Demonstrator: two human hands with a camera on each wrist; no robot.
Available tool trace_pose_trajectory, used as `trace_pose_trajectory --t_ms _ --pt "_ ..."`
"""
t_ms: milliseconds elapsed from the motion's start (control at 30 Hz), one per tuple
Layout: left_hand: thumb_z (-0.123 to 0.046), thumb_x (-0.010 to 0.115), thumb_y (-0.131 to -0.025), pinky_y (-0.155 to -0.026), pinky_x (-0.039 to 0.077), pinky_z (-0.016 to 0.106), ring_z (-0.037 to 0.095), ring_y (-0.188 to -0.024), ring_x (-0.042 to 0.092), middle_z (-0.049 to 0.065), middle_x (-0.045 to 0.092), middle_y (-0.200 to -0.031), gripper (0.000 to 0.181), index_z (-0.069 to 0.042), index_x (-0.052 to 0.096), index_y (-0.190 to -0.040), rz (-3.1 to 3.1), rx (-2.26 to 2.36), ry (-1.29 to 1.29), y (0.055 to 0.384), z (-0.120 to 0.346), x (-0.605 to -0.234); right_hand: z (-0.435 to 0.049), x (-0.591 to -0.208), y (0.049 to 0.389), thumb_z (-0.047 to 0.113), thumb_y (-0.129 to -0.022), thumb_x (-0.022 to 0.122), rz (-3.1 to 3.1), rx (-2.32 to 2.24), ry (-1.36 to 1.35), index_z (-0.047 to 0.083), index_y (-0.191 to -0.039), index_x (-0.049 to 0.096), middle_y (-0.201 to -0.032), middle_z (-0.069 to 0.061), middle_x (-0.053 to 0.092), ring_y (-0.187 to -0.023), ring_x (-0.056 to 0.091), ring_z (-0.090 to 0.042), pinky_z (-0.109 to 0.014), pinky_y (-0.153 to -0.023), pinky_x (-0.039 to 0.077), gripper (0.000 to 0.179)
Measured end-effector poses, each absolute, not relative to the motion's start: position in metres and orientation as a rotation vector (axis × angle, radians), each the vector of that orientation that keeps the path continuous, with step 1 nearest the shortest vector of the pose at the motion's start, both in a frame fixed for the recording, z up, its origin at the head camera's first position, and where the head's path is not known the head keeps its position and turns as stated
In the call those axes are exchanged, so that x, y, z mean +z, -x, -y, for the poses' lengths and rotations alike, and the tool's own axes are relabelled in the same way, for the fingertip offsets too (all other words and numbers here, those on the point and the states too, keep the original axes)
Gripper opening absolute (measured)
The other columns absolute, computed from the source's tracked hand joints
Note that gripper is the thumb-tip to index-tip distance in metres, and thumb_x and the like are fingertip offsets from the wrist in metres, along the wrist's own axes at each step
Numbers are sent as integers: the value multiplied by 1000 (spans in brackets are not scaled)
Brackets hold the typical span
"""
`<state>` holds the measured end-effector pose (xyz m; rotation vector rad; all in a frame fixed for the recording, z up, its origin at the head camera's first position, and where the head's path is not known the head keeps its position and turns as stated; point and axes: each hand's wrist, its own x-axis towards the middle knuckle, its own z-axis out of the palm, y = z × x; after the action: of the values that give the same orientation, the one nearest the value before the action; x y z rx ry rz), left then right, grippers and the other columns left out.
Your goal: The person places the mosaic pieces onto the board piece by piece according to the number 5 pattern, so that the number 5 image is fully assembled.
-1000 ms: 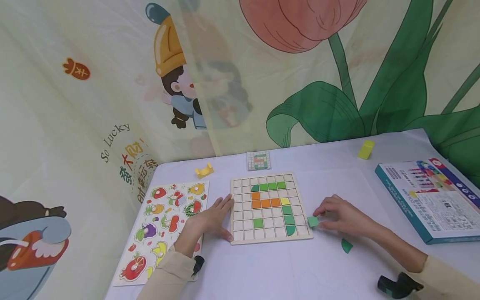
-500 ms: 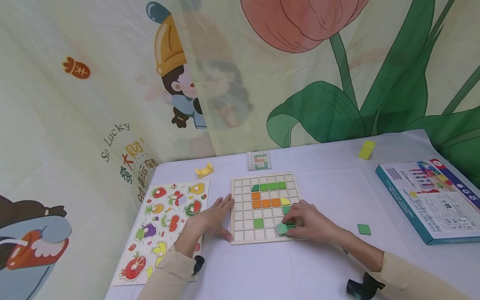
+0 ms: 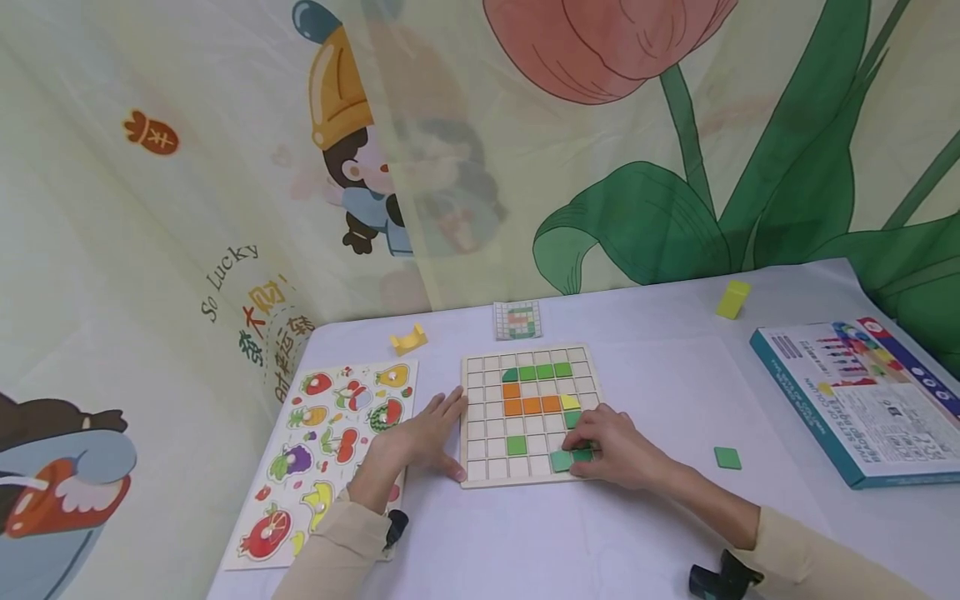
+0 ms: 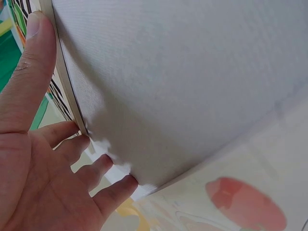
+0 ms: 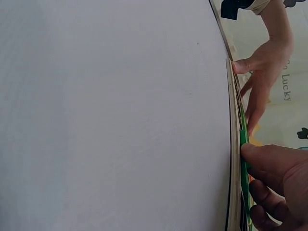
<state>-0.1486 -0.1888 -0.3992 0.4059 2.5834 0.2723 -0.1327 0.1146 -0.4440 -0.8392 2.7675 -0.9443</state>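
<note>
A wooden grid board [image 3: 487, 479] lies mid-table with orange tiles [image 3: 532, 407], a yellow tile [image 3: 570, 402] and several green ones. My right hand [image 3: 618, 446] is at its lower right, fingers curled and thumb low, pinching a light green square tile [image 3: 561, 461] in the bottom row. A darker green tile [image 3: 582, 455] sits beside it, partly covered by the fingers. In the right wrist view the thumb meets the edge of a green tile [image 5: 243, 159]. My left hand [image 3: 431, 437] has its fingers extended, with thumb and fingertips against the board's left edge.
A fruit puzzle board [image 3: 300, 433] lies under the left forearm. Behind the grid board is a small pattern card [image 3: 517, 321]. Yellow blocks [image 3: 408, 341] stand at the back, a loose green square [image 3: 727, 458] lies to the right, and a box [image 3: 862, 408] is farther right.
My right hand has moved left from beside the board onto its lower right, bringing the light green tile down into the bottom row. The left hand has stayed put.
</note>
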Motion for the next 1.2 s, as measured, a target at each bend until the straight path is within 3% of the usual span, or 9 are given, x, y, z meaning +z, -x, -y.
trace_pose_trajectory --t_ms 1200 --pt "-40 84 -70 -117 29 52 34 -151 10 5 6 -165 111 -11 20 -155 -2588 261 -434 148 188 -397 -116 -442 130 20 -72 82 -2781 -958 776 26 -91 75 -87 17 58 -94 44 -9 -28 -75 30 21"
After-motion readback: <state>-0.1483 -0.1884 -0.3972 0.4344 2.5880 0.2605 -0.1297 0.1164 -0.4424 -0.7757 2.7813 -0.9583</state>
